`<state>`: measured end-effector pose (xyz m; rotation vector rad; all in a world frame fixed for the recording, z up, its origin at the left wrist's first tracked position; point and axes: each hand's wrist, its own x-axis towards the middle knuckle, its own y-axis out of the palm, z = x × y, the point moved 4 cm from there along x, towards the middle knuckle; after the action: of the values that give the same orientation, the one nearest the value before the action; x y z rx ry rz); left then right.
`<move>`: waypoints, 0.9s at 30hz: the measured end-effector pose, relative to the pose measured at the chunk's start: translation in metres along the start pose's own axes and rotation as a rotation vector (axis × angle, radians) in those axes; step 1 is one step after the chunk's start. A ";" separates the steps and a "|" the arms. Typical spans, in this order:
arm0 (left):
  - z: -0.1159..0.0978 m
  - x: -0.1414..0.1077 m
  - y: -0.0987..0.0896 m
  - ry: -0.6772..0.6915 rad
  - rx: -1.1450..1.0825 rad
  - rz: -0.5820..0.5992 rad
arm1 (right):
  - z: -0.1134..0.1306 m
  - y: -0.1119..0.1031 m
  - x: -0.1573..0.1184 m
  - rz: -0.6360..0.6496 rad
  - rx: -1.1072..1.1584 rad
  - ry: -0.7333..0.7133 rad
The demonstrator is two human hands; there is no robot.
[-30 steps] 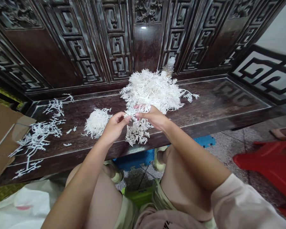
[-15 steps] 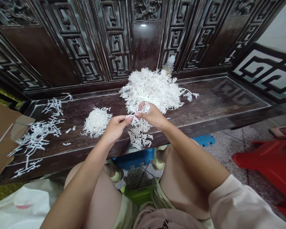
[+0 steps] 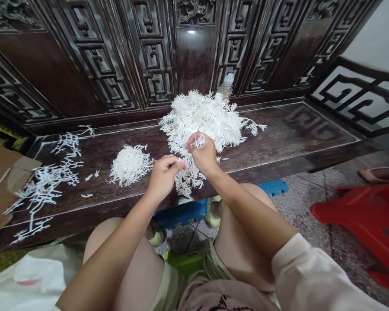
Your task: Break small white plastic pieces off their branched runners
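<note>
White branching plastic-looking sprigs lie in a large pile [image 3: 204, 116] on a dark wooden bench. My right hand [image 3: 205, 156] is at the pile's front edge, fingers curled round a few white sprigs that show above the thumb. Just left of it, my left hand [image 3: 164, 172] pinches thumb against forefinger; a tiny bit of white shows at the tips. More sprigs [image 3: 189, 179] hang over the bench's front edge below my hands. To the left sits a smaller heap of short white pieces [image 3: 129, 166].
Bare white branched stems [image 3: 50, 183] lie at the bench's left, near a cardboard box [image 3: 3, 181]. A clear bottle [image 3: 226, 86] stands behind the pile against the carved backrest [image 3: 194, 56]. A red plastic stool [image 3: 363, 216] is on the floor at right.
My hands have drawn apart slightly from where their fingertips met on a white sprig. The view has shifted a little.
</note>
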<state>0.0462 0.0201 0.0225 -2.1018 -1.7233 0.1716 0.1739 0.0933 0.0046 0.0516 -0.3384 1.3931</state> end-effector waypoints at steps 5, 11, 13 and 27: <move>-0.010 -0.014 0.010 -0.011 -0.021 0.279 | -0.034 -0.042 0.033 -0.090 -0.007 0.236; 0.040 0.024 -0.039 -0.217 0.144 0.017 | -0.031 -0.018 0.015 0.199 0.068 0.358; 0.055 0.032 -0.053 -0.251 0.204 -0.003 | -0.026 -0.007 0.008 0.234 0.081 0.405; 0.101 0.039 -0.087 -0.453 -0.011 -0.186 | -0.026 0.023 -0.013 0.441 0.168 0.451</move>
<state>-0.0594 0.0942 -0.0287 -2.0008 -2.1654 0.6239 0.1552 0.0910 -0.0273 -0.2091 0.1566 1.8156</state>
